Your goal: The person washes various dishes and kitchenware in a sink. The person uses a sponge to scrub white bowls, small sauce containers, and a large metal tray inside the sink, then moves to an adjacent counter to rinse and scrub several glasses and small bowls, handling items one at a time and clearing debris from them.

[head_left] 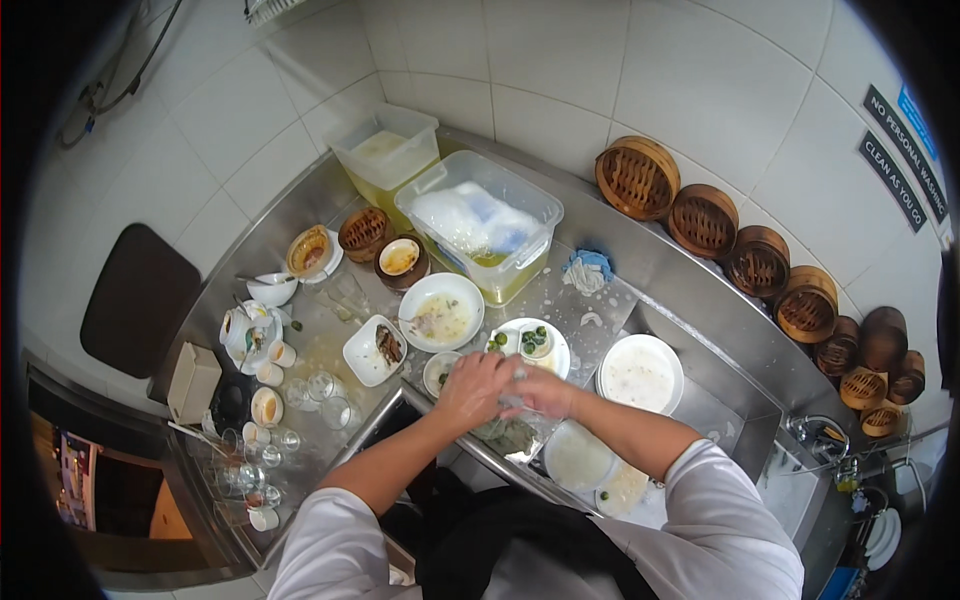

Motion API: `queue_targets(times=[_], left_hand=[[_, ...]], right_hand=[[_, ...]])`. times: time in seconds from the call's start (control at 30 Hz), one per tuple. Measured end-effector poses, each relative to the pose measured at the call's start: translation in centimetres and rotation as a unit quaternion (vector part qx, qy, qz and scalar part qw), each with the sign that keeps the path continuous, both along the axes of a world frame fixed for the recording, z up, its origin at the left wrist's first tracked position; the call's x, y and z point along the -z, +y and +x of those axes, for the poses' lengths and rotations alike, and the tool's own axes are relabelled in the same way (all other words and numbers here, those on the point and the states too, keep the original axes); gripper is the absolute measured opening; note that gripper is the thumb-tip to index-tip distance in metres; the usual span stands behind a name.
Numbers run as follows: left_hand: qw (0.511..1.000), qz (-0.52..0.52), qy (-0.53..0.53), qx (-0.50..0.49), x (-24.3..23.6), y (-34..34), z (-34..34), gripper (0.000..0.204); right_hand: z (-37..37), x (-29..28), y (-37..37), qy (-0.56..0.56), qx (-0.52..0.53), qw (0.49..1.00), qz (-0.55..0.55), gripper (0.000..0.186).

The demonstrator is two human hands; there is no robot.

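Observation:
My left hand (pixel 478 388) is closed beside a small white bowl (pixel 435 378), with its fingers curled downward; what they hold, if anything, is hidden. My right hand (pixel 541 391) touches or nearly touches it and is blurred by motion, so its grip does not show. Just beyond both hands lies a white plate (pixel 560 357) with green pieces and a small cup (pixel 537 341) of green pieces on it. A white bowl with leftover liquid (pixel 441 309) stands behind my left hand, near a square white dish (pixel 374 350) holding dark scraps.
A clear tub of suds (pixel 480 225) stands at the back. White plates (pixel 641 375) are stacked in the sink at right. Glasses (pixel 245 465) and cups crowd the left counter. Bamboo steamers (pixel 637 178) line the back ledge. Below my right forearm lie a pale round dish (pixel 580 455) and food scraps.

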State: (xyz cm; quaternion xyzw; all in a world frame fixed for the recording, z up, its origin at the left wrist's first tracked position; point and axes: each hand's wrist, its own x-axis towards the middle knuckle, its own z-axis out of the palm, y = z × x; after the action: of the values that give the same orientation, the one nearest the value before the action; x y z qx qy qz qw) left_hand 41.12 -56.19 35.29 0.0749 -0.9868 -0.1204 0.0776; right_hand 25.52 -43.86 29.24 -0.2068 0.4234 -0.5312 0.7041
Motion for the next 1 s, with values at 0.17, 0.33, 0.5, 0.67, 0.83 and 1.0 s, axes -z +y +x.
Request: queue_targets(times=[0.17, 0.33, 0.5, 0.67, 0.83, 1.0], left_hand=[[0.979, 0.165, 0.091, -0.083, 0.0, -4.5, 3.1, 0.078], [0.604, 0.763, 0.194, -0.126, 4.0, -9.4, 10.3, 0.073], [0.530, 0.515, 0.592, -0.322, 2.7, -9.0, 18.4, 0.076], [0.752, 0.029, 0.463, -0.468, 4.6, -9.0, 33.0, 0.085], [0.774, 0.361, 0.261, -0.450, 16.8, -11.8, 46.4, 0.073], [0.567, 0.331, 0.408, -0.635, 19.5, -16.9, 45.5, 0.082]], right_hand=[[0.6, -5.5, -6.8, 0.302, -0.087, 0.948, -0.054, 0.032], [8.0, -9.7, -14.7, 0.616, 0.074, 0.692, -0.370, 0.025], [24.4, -7.9, -19.1, 0.528, 0.156, 0.728, -0.408, 0.044], [34.7, -7.4, -25.8, 0.040, -0.187, 0.981, -0.011, 0.055], [40.5, -2.0, -33.6, 0.632, -0.428, 0.535, -0.364, 0.023], [39.8, -1.6, -35.5, 0.712, -0.450, 0.448, -0.299, 0.025]])
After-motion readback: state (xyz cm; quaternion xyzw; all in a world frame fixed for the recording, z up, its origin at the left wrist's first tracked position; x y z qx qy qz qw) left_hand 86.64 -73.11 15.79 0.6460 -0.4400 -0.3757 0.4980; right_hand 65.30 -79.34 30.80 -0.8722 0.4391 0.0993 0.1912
